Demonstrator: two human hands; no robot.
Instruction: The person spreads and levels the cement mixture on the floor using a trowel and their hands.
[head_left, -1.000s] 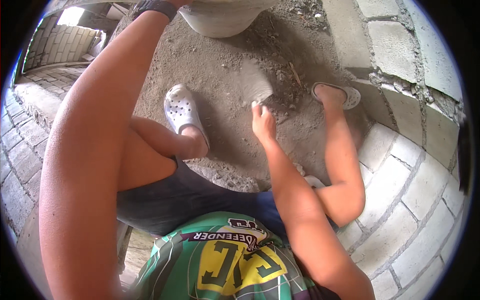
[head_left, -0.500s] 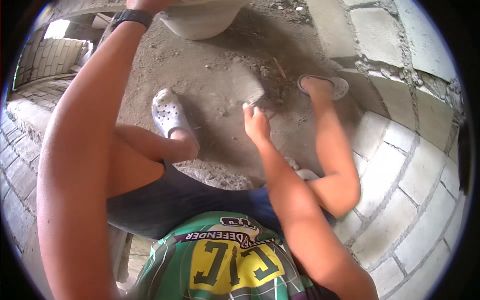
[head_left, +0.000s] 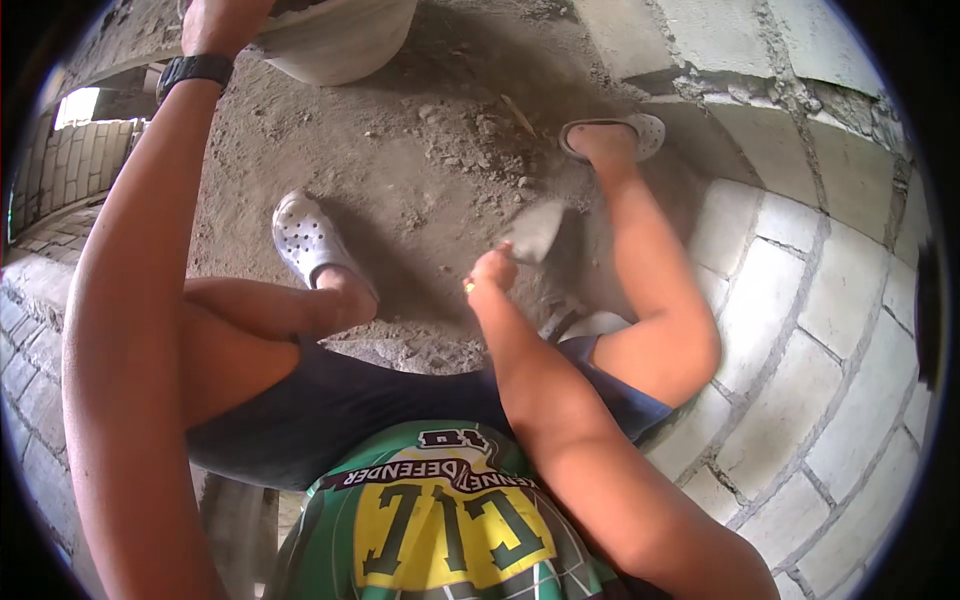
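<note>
My right hand is closed round the handle of a trowel. Its grey blade, somewhat blurred, points away to the right, low over the sandy ground between my feet. At the top left my left hand is at the rim of a pale grey bucket, which looks tilted. The fingers appear hooked on that rim, though the picture's upper edge cuts most of them off. Loose grey clods lie on the ground between the bucket and the trowel.
A block wall rises on my right, with rough mortar joints. My clog-clad left foot and right foot stand on either side of the dirt. A thin stick lies near the clods. Another block wall shows far left.
My right hand has drawn the trowel back toward me; its blade was lying farther out on the dirt, where clods now show. The bucket and left hand appear farther left as the view shifted.
</note>
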